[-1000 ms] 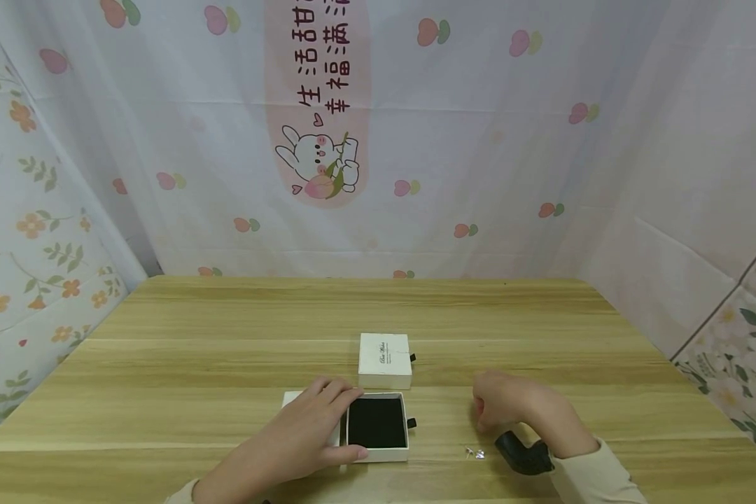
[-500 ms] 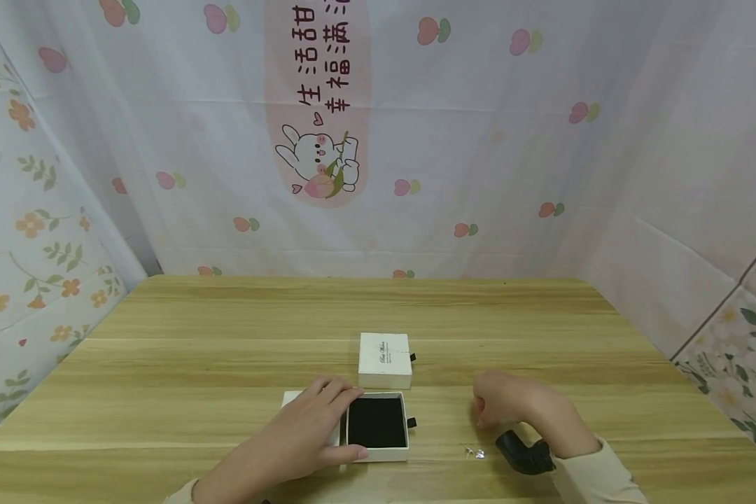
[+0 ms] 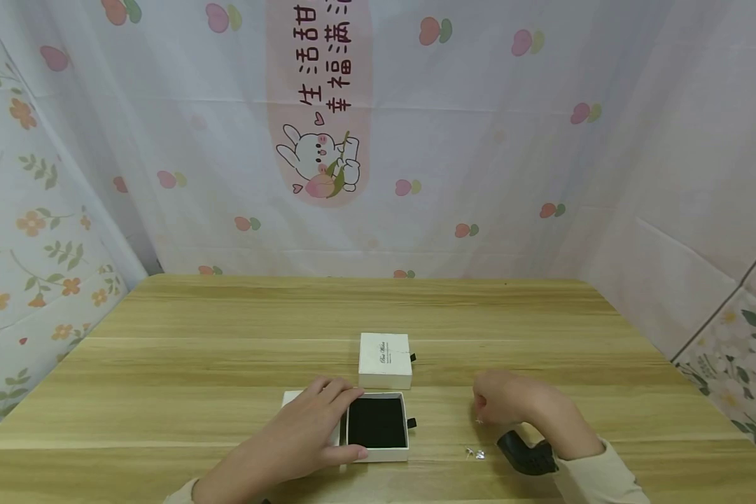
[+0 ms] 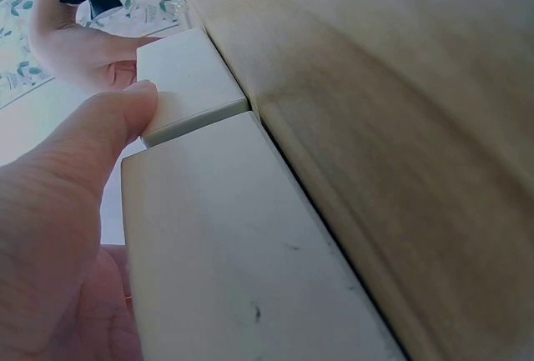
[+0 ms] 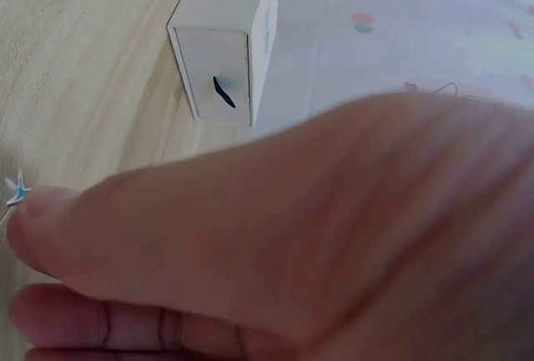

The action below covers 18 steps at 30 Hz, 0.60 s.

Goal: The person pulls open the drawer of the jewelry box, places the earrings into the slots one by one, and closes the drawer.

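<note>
My left hand (image 3: pixel 305 434) grips an opened white box (image 3: pixel 387 455) lined with a black pad (image 3: pixel 378 423), thumb on the near side and fingers on the far side. Its white cover (image 3: pixel 292 397) lies partly under that hand. In the left wrist view the thumb of the left hand (image 4: pixel 67 186) presses the tray wall (image 4: pixel 188 77), beside the cover (image 4: pixel 242 244). To the right, my right hand (image 3: pixel 513 400) is low over the table, pinching a small star-shaped piece (image 3: pixel 479 421). The right wrist view shows this star (image 5: pixel 17 189) at the fingertips of the right hand (image 5: pixel 275 228).
A closed white box (image 3: pixel 384 355) with printed lettering and a black tab stands just behind the opened one. Tiny shiny pieces (image 3: pixel 480 454) lie on the wooden table (image 3: pixel 227 315) near the right wrist, which wears a black band (image 3: pixel 526 455). Patterned curtains surround the table.
A small star-shaped piece has come into sight at my right fingertips. The left hand and both boxes keep their places.
</note>
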{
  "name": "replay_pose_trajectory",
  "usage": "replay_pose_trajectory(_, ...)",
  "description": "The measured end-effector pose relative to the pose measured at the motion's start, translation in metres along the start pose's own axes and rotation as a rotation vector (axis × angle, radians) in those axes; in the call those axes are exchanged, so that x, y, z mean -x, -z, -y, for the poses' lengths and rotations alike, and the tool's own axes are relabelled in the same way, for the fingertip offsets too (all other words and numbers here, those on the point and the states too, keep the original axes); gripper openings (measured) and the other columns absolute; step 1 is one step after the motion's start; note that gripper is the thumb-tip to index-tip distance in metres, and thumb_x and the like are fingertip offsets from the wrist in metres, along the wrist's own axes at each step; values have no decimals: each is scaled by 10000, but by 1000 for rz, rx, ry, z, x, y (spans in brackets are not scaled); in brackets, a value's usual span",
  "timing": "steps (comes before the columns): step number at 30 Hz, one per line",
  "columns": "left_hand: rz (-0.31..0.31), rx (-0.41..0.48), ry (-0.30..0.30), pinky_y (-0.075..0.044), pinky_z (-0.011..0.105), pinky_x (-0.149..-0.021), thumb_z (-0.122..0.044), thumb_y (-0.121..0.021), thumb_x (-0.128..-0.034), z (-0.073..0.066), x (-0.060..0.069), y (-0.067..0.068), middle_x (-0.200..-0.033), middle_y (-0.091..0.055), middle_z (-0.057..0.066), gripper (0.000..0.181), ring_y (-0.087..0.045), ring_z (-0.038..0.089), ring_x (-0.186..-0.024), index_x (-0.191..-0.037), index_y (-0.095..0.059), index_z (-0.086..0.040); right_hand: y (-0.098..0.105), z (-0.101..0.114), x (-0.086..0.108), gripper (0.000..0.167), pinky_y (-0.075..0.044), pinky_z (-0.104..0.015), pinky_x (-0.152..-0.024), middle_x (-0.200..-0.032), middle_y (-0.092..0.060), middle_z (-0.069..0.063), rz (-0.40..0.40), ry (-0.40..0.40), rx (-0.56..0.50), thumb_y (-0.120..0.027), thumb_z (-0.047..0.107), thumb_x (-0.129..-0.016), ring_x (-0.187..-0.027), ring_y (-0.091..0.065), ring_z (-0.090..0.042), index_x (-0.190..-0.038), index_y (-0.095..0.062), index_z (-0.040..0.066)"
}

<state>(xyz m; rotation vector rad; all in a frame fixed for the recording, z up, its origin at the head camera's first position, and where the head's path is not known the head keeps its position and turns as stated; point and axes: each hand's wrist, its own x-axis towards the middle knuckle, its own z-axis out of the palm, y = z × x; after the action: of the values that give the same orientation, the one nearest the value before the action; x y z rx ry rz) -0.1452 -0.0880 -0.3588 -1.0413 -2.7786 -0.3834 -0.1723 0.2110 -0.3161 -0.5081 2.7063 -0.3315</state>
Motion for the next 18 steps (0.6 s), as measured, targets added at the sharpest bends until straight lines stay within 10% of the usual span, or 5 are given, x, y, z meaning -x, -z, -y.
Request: replay_pose_trajectory(18,2,1,-3,-459,362,-923,-630,-543,-817,0,0,0,-1206,-540,-5,731,-473,180,-1103,-1285,-525,-69,3,6,-5,207,-337,-197,-507,-644,-451,72,-105,228,2,-598,52,-847,-573,-383,-45,-670,-522,126)
